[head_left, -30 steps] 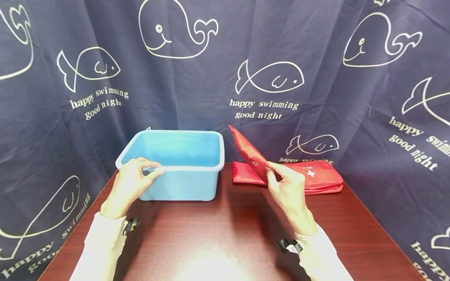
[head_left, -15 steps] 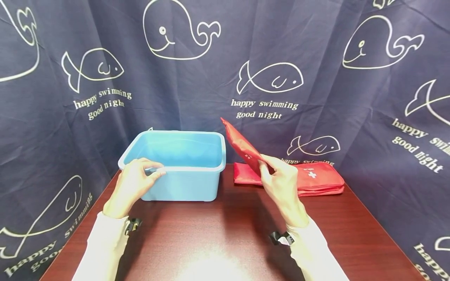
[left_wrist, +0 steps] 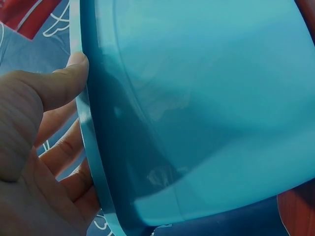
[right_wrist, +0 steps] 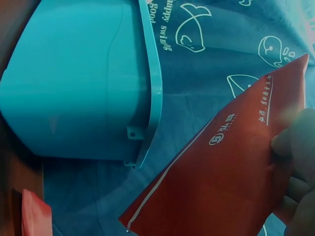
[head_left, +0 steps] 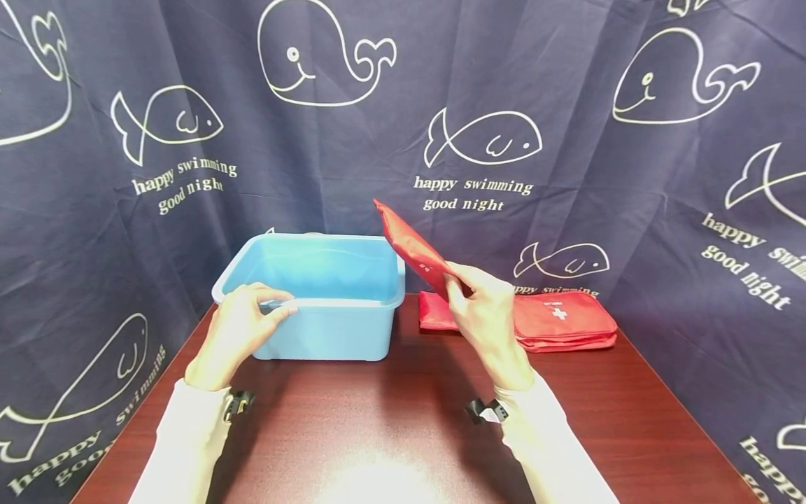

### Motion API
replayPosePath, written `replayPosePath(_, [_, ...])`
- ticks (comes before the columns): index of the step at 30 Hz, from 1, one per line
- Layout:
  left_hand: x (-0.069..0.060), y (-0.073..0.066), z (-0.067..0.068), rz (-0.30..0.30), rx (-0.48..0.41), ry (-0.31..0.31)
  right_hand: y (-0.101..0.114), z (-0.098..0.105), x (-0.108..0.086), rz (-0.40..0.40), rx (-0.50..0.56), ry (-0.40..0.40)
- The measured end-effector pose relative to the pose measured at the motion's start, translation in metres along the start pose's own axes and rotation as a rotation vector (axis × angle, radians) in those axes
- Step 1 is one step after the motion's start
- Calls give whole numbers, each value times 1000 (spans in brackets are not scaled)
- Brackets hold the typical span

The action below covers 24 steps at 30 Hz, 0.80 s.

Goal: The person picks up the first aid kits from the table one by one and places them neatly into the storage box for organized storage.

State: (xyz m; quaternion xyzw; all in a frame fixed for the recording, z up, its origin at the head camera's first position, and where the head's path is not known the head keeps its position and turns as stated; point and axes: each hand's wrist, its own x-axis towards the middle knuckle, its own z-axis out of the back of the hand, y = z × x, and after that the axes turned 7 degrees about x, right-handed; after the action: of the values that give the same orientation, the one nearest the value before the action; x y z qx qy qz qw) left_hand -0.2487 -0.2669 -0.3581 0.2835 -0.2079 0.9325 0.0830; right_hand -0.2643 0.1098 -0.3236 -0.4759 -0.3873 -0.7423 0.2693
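A left sleeve (head_left: 179, 444) and a right sleeve (head_left: 550, 444), both long and white, with bare hands (head_left: 236, 325) beyond them.
The sleeves look plain and close-fitting at their ends. On the left, a small black device (head_left: 241, 404) shows a dab of yellow; on the right, a black unit (head_left: 486, 411) shows a white patch. Finer parts are too small to tell.

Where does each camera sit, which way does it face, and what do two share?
Head: worn there, facing forward and down at bin and held pouch; left hand, right hand, sleeves show.
Left wrist: worn there, facing bin's outer wall; left hand shows.
Right wrist: worn there, facing held pouch and bin; right hand shows.
Both wrist views: bin.
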Motion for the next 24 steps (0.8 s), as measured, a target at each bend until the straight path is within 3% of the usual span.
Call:
replayPosePath(9, [0, -2, 3, 5, -5, 0, 8, -16, 17, 29, 18, 11])
replayPosePath(24, [0, -3, 3, -11, -13, -8, 17, -39, 38, 5, 51, 3])
